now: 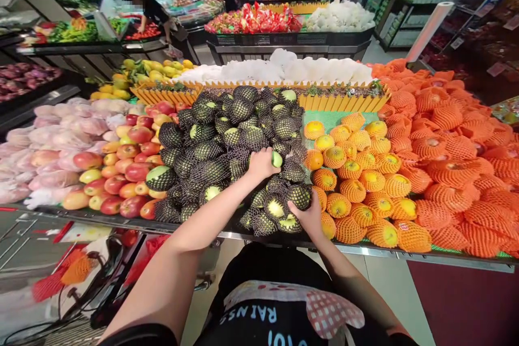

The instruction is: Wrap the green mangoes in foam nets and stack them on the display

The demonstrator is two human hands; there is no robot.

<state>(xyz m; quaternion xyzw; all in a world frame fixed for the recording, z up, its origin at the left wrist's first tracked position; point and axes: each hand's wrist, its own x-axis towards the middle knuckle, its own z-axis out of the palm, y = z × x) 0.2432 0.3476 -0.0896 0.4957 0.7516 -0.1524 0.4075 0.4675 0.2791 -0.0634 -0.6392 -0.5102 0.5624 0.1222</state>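
The person is leaning over a fruit display, both arms reaching into a heap of green fruit (227, 140) wrapped in black foam netting. The left hand (261, 164) is curling around one bare green fruit (277, 159) near the top middle of the heap, fingers closed about it so that only its right end is showing; it seems to be lacking a net, which may be why it is being singled out. The right hand (311, 217) is resting lower down at the front edge of the heap, fingers spread and bent over a netted fruit (299, 195), pressing against it rather than clearly gripping it (whether it is actually lifting anything I cannot tell), probably steadying the slope so the pile is not sliding toward the tabletop (405, 254) rim. To the right, yellow fruit in orange nets (365, 173) are lying in rows on a green mat, and farther right more orange-netted fruit are banking up. To the left, red and yellow mangoes (130, 167) are sitting unwrapped, beside fruit in pink wrappers (52, 140). Other shoppers are standing at stalls well behind.
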